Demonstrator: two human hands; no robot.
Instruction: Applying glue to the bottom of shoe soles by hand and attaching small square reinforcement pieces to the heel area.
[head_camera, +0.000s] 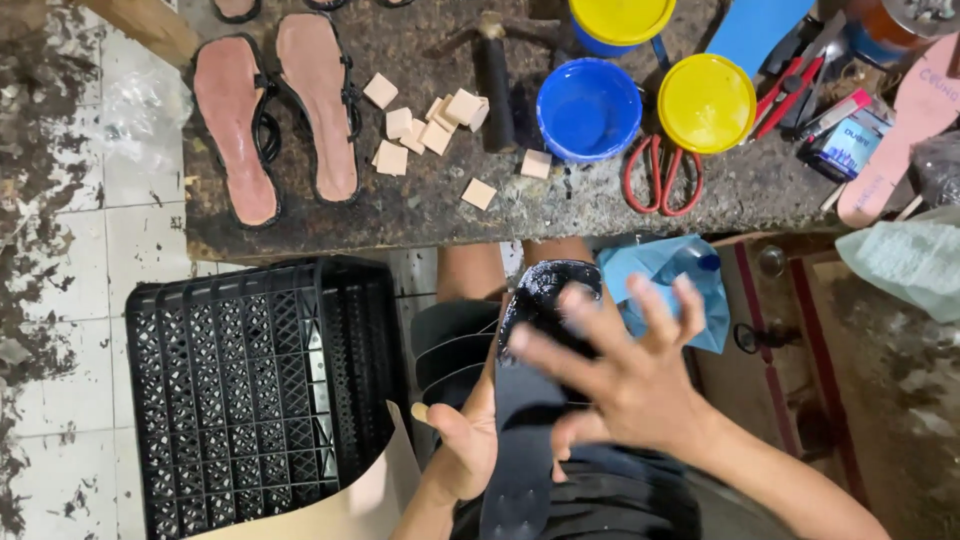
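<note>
Grimy white floor tiles and a dark, scuffed worktop (440, 215) fill most of the view, so it looks like a small shoe-making corner. Taking the blue tub (588, 110) on the worktop as the landmark: the black sole (527, 420) sits well below it, over the person's lap, running lengthwise away from the worktop edge. The left hand (462, 450) cups it from underneath near the middle, thumb up along its edge. The right hand (625, 375) is spread wide with the fingers fanned, pressed flat over the upper part, which looks shiny, maybe wet with glue, can't say for sure.

My guess is the sole is light and a bit bendy, rubbery rather than stiff, not fragile at all. If that sheen is glue it'd be tacky or slippery, so holding it by the edges or the dry underside seems the smart way.

Counting stuff: two pink insoles with black straps (275, 125) far left of the blue tub, about ten little tan square blocks (430, 125) between them and the tub, two yellow lids (706, 103) just right of and above it, one pair of red-handled scissors (662, 175) below the right lid, one black hammer-like tool (494, 85) just left of the tub. One black plastic crate (255, 390) stands on the floor down-left of it, and a blue plastic bag (665, 275) lies right below it.
</note>
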